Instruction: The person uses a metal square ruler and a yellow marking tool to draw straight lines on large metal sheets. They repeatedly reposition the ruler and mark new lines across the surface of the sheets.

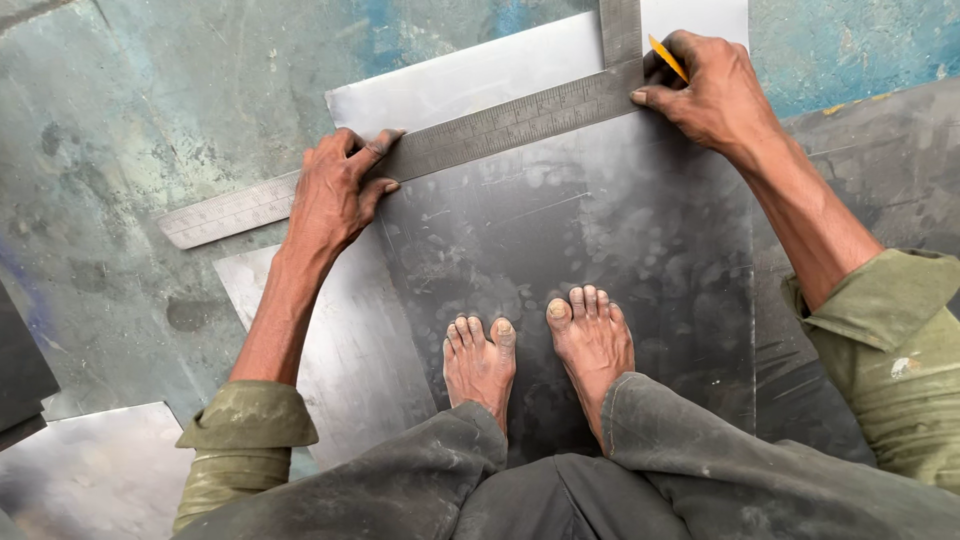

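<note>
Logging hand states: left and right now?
Left hand: open, pressing flat on the steel square.
Right hand: closed on a yellow pencil, at the square's corner.

Smaller metal sheet on stained floor, another sheet at lower left

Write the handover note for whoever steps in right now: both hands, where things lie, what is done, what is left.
Left hand: pressed flat on the steel square, pinning it to the metal sheet.
Right hand: holds a yellow marker at the square's corner.
Both bare feet stand on the sheet, which lies on the floor.
Done: square laid across the sheet.
Left: no drawn line is visible along the square yet.
</note>
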